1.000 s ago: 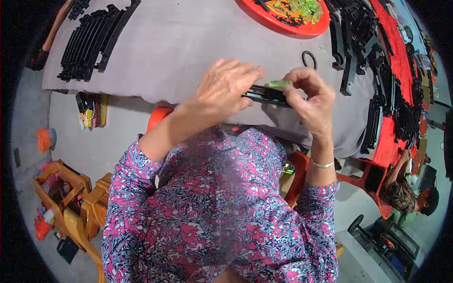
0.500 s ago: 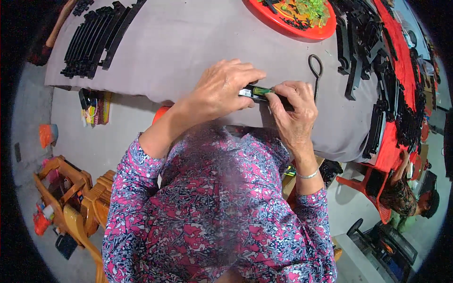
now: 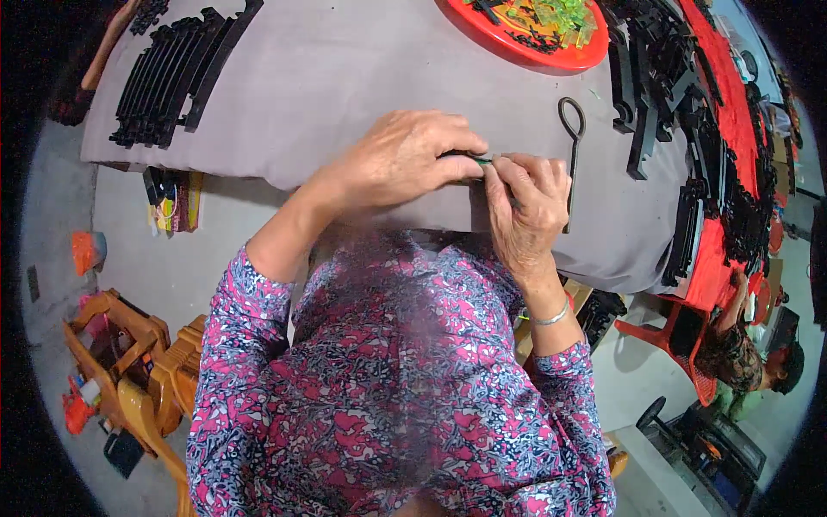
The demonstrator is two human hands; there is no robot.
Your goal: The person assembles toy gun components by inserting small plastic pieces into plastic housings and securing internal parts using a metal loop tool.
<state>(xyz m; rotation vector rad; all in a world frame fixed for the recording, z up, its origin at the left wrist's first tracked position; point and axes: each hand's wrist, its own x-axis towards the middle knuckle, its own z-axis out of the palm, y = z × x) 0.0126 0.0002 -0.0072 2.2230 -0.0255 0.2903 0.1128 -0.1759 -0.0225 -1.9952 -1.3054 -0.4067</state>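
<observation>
Close to the table's near edge, both my hands are closed on one narrow black plastic piece (image 3: 461, 154). My left hand (image 3: 409, 157) pinches its left end between thumb and fingers. At its right end my right hand (image 3: 527, 200) grips with thumb and fingertips, the two hands nearly touching. A thin bit of green (image 3: 486, 160) shows between them; most of the piece is hidden by my fingers. Just right of my right hand, a dark metal rod with a looped end (image 3: 574, 138) lies on the grey cloth.
A red tray (image 3: 551, 66) of yellow-green clear pieces and small black parts sits at the far side. Black curved strips (image 3: 168, 86) lie in a row at far left. Black plastic parts (image 3: 642, 121) are heaped at right. Another person (image 3: 732, 353) is at lower right.
My hands have drawn closer together over the black piece, covering the pale and green inside that showed before. The right hand has shifted slightly left; the view has moved a little.
</observation>
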